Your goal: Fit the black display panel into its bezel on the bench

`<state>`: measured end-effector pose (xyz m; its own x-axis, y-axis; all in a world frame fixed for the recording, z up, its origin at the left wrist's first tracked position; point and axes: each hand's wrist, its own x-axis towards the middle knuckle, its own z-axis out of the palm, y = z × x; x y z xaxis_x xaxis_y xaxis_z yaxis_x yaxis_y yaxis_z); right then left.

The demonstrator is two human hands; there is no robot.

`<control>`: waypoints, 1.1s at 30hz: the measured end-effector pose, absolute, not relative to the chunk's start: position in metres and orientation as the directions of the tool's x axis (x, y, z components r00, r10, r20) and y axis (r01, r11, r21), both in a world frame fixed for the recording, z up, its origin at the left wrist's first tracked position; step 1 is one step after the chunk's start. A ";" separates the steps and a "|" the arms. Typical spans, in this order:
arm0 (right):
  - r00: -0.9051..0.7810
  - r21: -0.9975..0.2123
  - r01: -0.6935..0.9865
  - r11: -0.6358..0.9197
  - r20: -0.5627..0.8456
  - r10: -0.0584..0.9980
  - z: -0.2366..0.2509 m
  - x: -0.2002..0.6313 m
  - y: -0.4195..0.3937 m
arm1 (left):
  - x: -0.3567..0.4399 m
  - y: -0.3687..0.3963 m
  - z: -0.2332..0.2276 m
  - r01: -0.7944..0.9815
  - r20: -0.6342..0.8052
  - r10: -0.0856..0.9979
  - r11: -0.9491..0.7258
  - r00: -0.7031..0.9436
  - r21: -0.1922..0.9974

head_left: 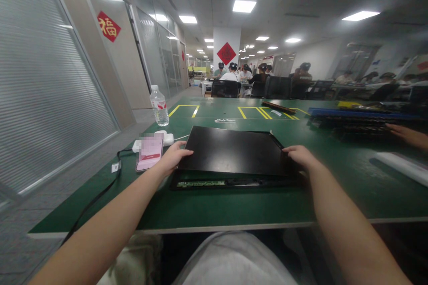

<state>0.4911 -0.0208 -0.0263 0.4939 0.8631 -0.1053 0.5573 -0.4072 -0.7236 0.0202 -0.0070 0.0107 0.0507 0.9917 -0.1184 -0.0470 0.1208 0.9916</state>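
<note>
Both hands, left hand [174,156] and right hand [301,156], are grasping a flat black panel [234,151] by opposite edges, tilting it level above the green table [334,187].

1. The single head view looks forward and down from above and behind both hands, close over them.
2. It faces across the tabletop [207,205] beyond the hands into the room.

This is an open-plan office used as a workroom. Ceiling panel lights [244,6] run far back over glass partitions [157,49] on the left, and seated people [230,73] work at far tables. The near green table [234,205] has yellow marked boxes [254,112].
</note>
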 end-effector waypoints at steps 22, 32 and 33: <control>0.467 -0.733 0.575 -0.362 -0.068 0.881 -0.036 0.497 -0.016 | 0.000 0.012 -0.007 0.565 0.219 0.966 -0.258 0.137 0.783; 0.463 -0.743 0.584 -0.327 -0.026 0.886 -0.038 0.499 -0.014 | -0.004 0.020 -0.017 0.768 0.222 0.963 -0.256 0.152 0.587; 0.467 -0.743 0.580 -0.333 -0.032 0.884 -0.038 0.499 -0.015 | -0.004 0.021 -0.018 0.777 0.220 0.963 -0.258 0.157 0.575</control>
<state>0.4989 -0.0147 -0.0377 0.4671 0.8836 -0.0321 0.5798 -0.3335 -0.7434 -0.0039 0.0207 -0.0176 0.1568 0.9629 0.2198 0.7769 -0.2576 0.5745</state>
